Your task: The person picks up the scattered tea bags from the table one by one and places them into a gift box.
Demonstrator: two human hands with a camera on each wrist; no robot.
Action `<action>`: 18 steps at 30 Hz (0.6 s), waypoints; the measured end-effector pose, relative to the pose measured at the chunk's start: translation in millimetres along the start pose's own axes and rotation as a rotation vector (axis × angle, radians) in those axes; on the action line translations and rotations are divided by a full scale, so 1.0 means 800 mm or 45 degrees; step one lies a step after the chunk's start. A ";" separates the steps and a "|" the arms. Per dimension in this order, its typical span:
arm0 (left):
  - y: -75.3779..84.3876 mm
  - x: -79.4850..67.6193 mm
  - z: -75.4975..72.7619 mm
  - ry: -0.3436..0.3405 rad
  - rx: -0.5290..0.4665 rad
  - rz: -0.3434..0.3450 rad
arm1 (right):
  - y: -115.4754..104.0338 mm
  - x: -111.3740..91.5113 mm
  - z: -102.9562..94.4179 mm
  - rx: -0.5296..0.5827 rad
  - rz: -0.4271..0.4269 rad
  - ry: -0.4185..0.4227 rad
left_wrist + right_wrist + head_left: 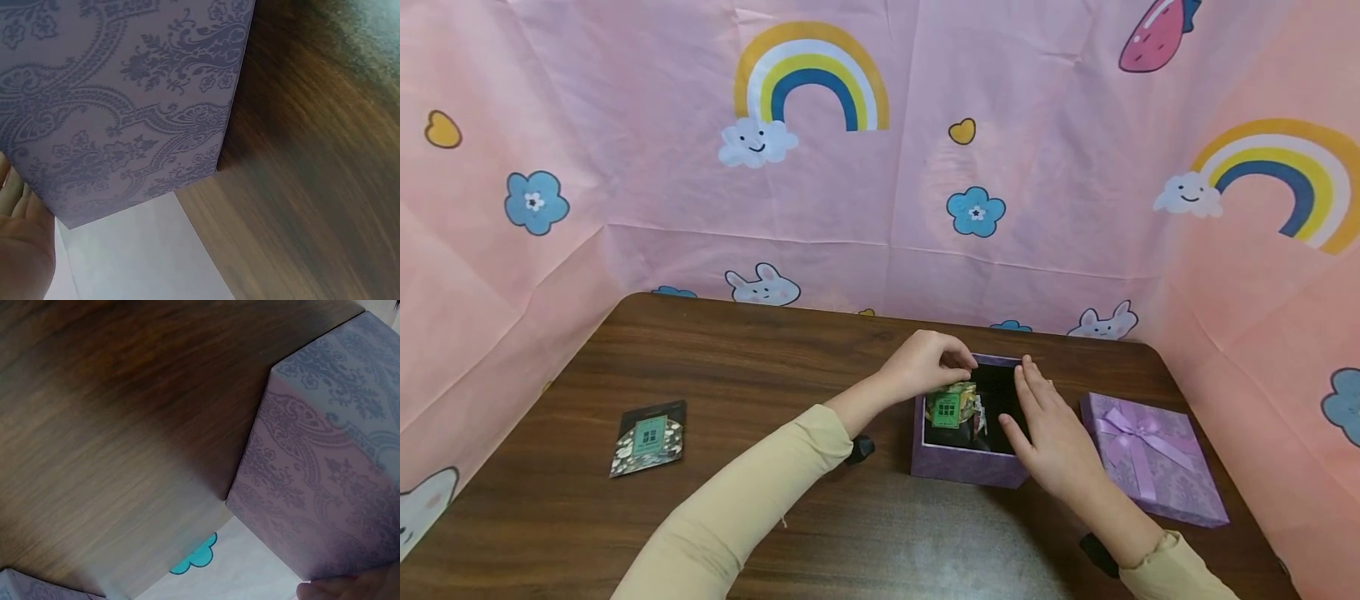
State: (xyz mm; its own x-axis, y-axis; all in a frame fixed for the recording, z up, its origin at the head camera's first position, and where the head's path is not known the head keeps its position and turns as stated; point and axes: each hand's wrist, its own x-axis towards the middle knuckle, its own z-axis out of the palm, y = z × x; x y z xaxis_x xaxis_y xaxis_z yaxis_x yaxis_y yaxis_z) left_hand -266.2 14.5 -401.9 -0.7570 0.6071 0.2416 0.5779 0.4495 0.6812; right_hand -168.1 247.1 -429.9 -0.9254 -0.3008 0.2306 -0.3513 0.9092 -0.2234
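Observation:
A purple patterned gift box [967,467] stands uncovered on the table, its inside black. Against its left inner side is a dark packet with a green label [946,411], and a second packet [981,417] shows edge-on beside it. My left hand [927,364] reaches over the left rim, thumb and curled fingers pinching the label packet's top edge. My right hand [1054,437] lies along the right rim with fingers straight and thumb over the opening. In the left wrist view the box's side wall [144,112] fills much of the picture, hiding the fingertips.
The box's lid [1157,458], topped with a purple ribbon bow, lies to the right. Another dark packet with a green label [649,439] lies flat at the left of the wooden table [760,358]. Pink printed cloth [850,192] hangs behind and at both sides.

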 end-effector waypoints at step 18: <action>-0.020 -0.041 -0.031 0.089 -0.294 -0.008 | -0.001 0.000 -0.001 -0.007 0.007 0.004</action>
State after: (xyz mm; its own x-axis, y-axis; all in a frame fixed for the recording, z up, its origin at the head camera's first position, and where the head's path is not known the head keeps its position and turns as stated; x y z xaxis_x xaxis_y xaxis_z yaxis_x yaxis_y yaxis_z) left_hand -258.7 -29.0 -403.5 -0.7840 0.5547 0.2786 0.4943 0.2864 0.8208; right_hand -167.6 246.3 -429.2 -0.9268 -0.2954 0.2321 -0.3458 0.9122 -0.2197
